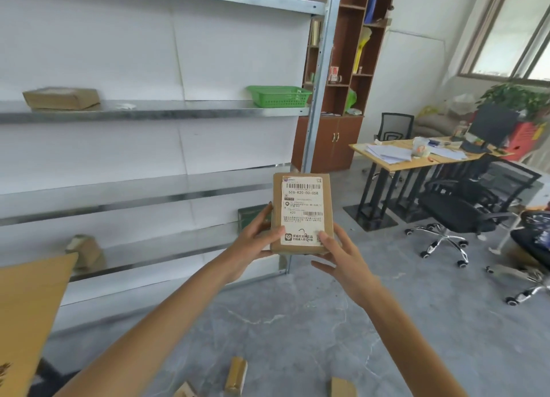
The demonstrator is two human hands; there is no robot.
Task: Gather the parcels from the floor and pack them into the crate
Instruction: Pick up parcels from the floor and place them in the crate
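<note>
A small brown cardboard parcel (303, 206) with a white printed shipping label is held up in the air by both hands, well above the grey mottled floor (297, 322) and in front of the right end of a grey metal shelving unit (148, 111). The parcel stands roughly upright with its label facing the camera.

The left hand (251, 242) grips the parcel's lower left edge. Its thumb lies on the front face and its fingers (262, 215) run up along the side and behind. The right hand (345, 262) holds the lower right corner, with its thumb pressed on the label and its fingers (323, 265) curled under and behind the bottom edge.

Three more brown cardboard parcels lie on the floor at the bottom of the view: a narrow one (235, 374) between the forearms, one to its right (343, 388) and one cut off by the frame edge (186, 392).

A flat brown box (61, 98) and a green plastic basket (278, 95) sit well apart on one shelf. A tan cardboard panel (29, 307) fills the lower left corner. To the right stand a wooden table (387, 164) strewn with papers and a black office chair (464, 206).
</note>
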